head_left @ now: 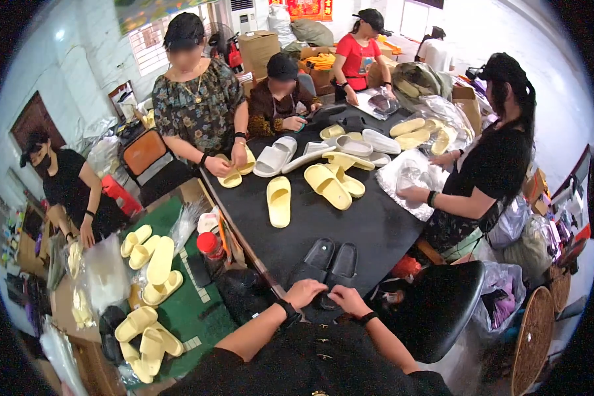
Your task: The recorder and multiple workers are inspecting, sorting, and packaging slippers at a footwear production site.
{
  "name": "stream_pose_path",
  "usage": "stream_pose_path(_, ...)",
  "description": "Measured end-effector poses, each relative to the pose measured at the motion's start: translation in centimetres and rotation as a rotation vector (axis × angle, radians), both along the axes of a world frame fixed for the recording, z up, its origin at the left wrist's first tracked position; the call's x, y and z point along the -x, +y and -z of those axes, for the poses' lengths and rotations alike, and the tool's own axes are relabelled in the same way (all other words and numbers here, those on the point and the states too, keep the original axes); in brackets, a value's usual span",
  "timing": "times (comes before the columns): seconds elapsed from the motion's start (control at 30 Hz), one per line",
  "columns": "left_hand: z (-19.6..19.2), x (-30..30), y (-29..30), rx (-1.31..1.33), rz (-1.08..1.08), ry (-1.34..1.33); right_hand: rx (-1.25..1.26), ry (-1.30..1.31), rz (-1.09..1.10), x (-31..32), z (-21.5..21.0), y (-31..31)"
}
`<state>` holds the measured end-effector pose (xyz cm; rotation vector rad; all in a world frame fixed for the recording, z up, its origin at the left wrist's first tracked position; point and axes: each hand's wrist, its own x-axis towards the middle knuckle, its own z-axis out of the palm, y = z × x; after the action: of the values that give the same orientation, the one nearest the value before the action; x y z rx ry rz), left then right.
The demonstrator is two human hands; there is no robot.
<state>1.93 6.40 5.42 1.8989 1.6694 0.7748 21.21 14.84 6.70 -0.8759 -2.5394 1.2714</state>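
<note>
At the near edge of the black tabletop lies a pair of black slippers, the left slipper beside the right slipper, heels pointing away from me. My left hand is over the near end of the left slipper, its fingers closed. Close beside it, my right hand is closed at the near end of the right slipper. The fingertips of both hands almost meet; whatever is between them is too small to make out. The hands partly cover the slippers' front ends.
Yellow slippers and grey slippers are heaped farther back. Co-workers stand or sit around the table, one with clear plastic wrapping. A green table holds yellow slippers and a red-lidded jar. A black chair stands right.
</note>
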Motion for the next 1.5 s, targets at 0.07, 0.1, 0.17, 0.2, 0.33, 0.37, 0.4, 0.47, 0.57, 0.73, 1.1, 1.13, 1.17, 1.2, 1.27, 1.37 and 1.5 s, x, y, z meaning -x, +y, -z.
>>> stream_pose_path(0.07,-1.3,0.2,1.2,-0.219,-0.04,0.052,0.033,0.118,0.161,-0.9,-0.8,0.3)
stream_pose_path(0.1,-2.1,0.4,2.1,-0.22,-0.047,0.1,-0.014,0.101,0.189,-1.5,-1.4,0.6)
stream_pose_path(0.17,-3.3,0.7,3.8,-0.226,-0.043,0.191,0.081,0.137,0.316,-2.9,-0.9,1.2)
stream_pose_path(0.2,-3.4,0.7,4.7,-0.18,-0.045,0.248,0.117,0.134,0.384,-3.7,-0.2,1.6)
stream_pose_path(0.33,-2.3,-1.1,7.0,0.27,0.091,0.443,0.123,0.117,0.521,-6.9,2.0,2.8)
stream_pose_path(0.37,-2.1,-1.8,7.3,0.268,0.097,0.451,0.128,0.132,0.542,-7.6,2.3,2.8)
stream_pose_path(0.4,-1.8,-2.6,7.5,0.29,0.082,0.455,0.134,0.147,0.562,-8.2,2.7,2.9)
stream_pose_path(0.47,-1.0,-2.9,8.2,0.375,0.141,0.442,0.101,0.133,0.52,-8.8,1.9,2.6)
stream_pose_path(0.57,-0.2,-2.5,8.4,0.281,0.118,0.356,0.086,0.148,0.491,-9.4,1.2,2.5)
stream_pose_path(0.73,-4.5,0.3,7.1,0.115,-0.123,0.007,0.018,0.113,0.447,-10.2,4.5,5.0)
stream_pose_path(1.1,-17.3,15.6,-13.3,-0.274,-0.982,-0.171,0.279,0.164,0.179,-4.0,8.5,8.6)
stream_pose_path(1.13,-17.6,15.7,-16.5,-0.326,-1.051,-0.31,0.251,0.13,0.126,-3.6,9.4,9.2)
stream_pose_path(1.17,-14.7,17.5,-20.5,-0.38,-1.16,-0.214,0.258,0.162,0.065,-2.7,10.3,9.5)
stream_pose_path(1.2,-14.8,17.4,-23.4,-0.422,-1.176,-0.178,0.26,0.164,0.056,-2.9,11.1,10.0)
stream_pose_path(1.27,-13.6,16.6,-29.9,-0.359,-1.367,-0.165,0.324,0.119,0.008,-2.3,12.0,9.5)
stream_pose_path(1.37,-10.7,14.9,-39.5,0.014,-1.704,0.084,0.413,-0.035,0.006,-1.4,10.5,8.8)
stream_pose_path(1.5,-12.6,14.3,-46.7,0.167,-1.997,0.162,0.423,-0.103,-0.039,-0.7,10.0,9.0)
